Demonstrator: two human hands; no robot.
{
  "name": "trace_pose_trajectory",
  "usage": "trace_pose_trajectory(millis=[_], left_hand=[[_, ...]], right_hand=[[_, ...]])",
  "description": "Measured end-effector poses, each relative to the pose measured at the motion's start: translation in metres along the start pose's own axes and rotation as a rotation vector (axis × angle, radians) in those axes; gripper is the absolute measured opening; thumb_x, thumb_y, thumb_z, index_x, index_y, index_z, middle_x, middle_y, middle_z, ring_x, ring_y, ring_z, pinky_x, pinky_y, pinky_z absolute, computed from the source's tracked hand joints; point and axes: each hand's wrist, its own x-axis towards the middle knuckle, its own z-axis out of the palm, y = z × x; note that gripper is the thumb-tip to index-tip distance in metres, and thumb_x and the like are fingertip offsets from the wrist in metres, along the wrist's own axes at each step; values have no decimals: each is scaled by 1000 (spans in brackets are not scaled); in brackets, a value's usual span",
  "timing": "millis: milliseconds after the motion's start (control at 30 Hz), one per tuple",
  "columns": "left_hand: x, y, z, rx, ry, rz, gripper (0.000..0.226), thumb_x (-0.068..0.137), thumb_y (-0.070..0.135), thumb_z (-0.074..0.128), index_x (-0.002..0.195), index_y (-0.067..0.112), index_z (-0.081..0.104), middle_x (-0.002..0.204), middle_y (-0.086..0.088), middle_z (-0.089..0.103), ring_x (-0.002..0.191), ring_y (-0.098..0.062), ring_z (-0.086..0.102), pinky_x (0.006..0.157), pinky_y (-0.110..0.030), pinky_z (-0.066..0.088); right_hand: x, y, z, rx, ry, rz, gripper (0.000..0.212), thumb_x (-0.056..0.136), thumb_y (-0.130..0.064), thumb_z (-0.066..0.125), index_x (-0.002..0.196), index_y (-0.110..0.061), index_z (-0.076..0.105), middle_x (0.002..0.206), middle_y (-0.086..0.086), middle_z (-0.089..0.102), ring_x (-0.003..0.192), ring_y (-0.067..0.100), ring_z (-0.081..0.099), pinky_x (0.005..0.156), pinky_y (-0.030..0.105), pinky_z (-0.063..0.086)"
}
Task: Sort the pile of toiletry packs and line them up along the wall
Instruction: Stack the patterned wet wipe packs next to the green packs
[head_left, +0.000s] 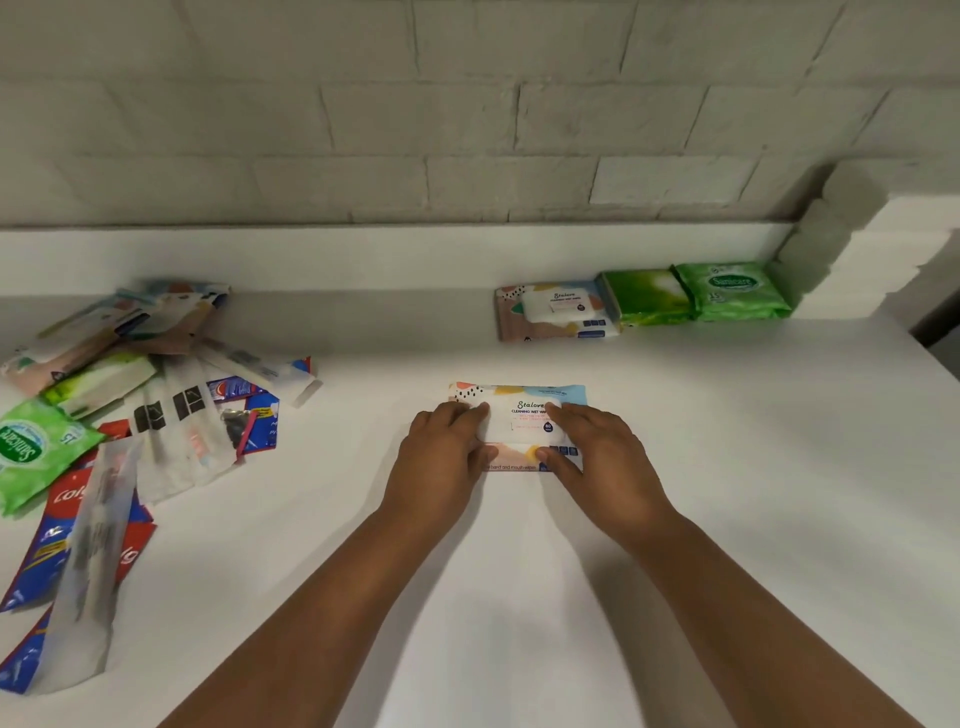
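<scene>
Lying between both hands' fingers (470, 413), the wipes pack (519, 415) rests flat.

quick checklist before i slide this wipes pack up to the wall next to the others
1. Left hand grips the wet wipes pack: ok.
2. Right hand grips its other end: ok.
3. Path across the table to the wall: ok.
4. Free spot left of the matching pack in the row: ok.
5. Green packs grouped together at the right: ok.
6. Pack sealed: cannot tell.
</scene>
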Motion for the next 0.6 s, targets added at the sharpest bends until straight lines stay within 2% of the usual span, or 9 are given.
trace_pose_trajectory(millis=[100, 167, 267, 400, 467, 600], left_hand=[[19, 4, 3, -42, 1, -12, 51, 90, 31, 58, 137, 17, 45, 135, -4, 48, 115, -27, 44, 95, -34, 40], [29, 7, 4, -88, 21, -49, 55, 86, 31, 63, 136, 16, 45, 133, -5, 47, 115, -26, 44, 93, -34, 42], [43, 8, 6, -159, 71, -173, 53, 80, 36, 67, 125, 13, 50, 119, -4, 50, 111, -23, 45, 87, -31, 42], [53, 6, 15, -70, 99, -308, 47, 78, 57, 61, 96, 14, 57, 100, -4, 53, 102, -23, 45, 81, -33, 42], [59, 5, 20, -72, 80, -330, 49, 77, 61, 61, 91, 14, 56, 96, -5, 53, 101, -23, 44, 79, -33, 42], [68, 1, 25, -150, 62, -350, 46, 73, 60, 66, 79, 18, 46, 90, -6, 54, 97, -25, 46, 72, -32, 39]], right_hand=[[17, 6, -5, 63, 14, 62, 60, 88, -42, 63, 141, -24, 44, 143, -3, 47, 127, 19, 41, 104, 31, 34], [26, 12, -7, 94, 51, 132, 66, 81, -48, 68, 137, -20, 47, 132, 0, 54, 117, 21, 47, 97, 32, 37], [37, 21, -12, -10, 96, 224, 61, 76, -64, 63, 114, -17, 58, 106, 3, 62, 98, 20, 50, 85, 32, 38], [46, 22, -19, 52, 119, 284, 54, 83, -56, 62, 106, -8, 67, 96, 10, 62, 96, 24, 51, 83, 33, 36], [51, 22, -18, 106, 112, 299, 49, 83, -51, 65, 104, -7, 67, 95, 10, 64, 94, 25, 54, 83, 35, 40], [63, 26, -13, 358, 105, 414, 29, 84, -40, 68, 98, -16, 62, 95, 2, 64, 90, 20, 60, 80, 35, 49]])
